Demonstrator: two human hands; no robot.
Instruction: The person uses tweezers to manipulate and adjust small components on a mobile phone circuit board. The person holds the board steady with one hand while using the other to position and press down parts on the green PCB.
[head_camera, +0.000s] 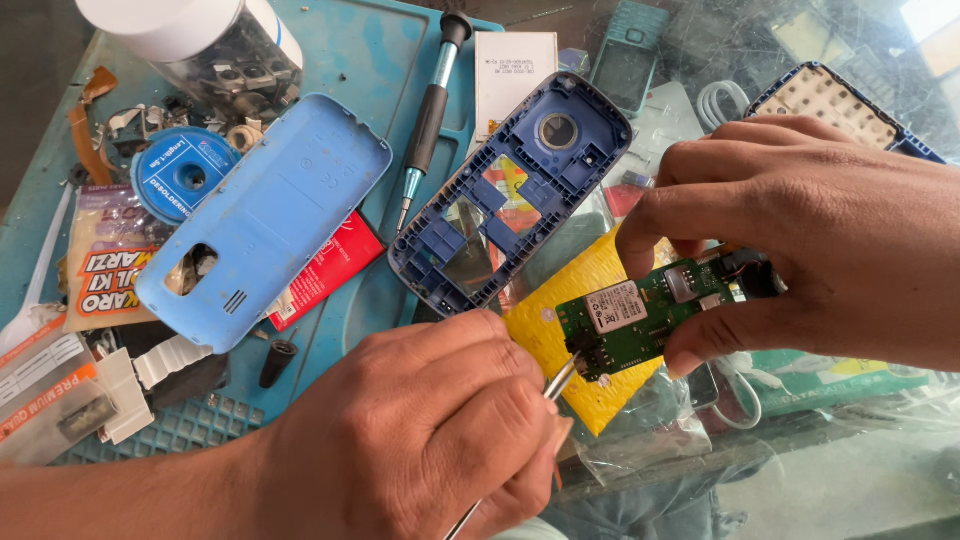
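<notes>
My right hand (810, 235) grips a green phone circuit board (645, 315) by its far end, holding it over a yellow sponge pad (560, 320). My left hand (420, 430) is closed around thin metal tweezers (560, 380), whose tips touch the board's near end. Just beyond lies a dark blue phone middle frame (515, 190), empty. To its left rests a light blue phone back cover (265, 215), outer face up.
A screwdriver (428, 120) lies on the blue work mat (350, 60). A solder spool (183, 173), a clear jar of parts (215, 45), a red packet (325, 275), a keypad frame (830, 100) and plastic bags crowd the bench.
</notes>
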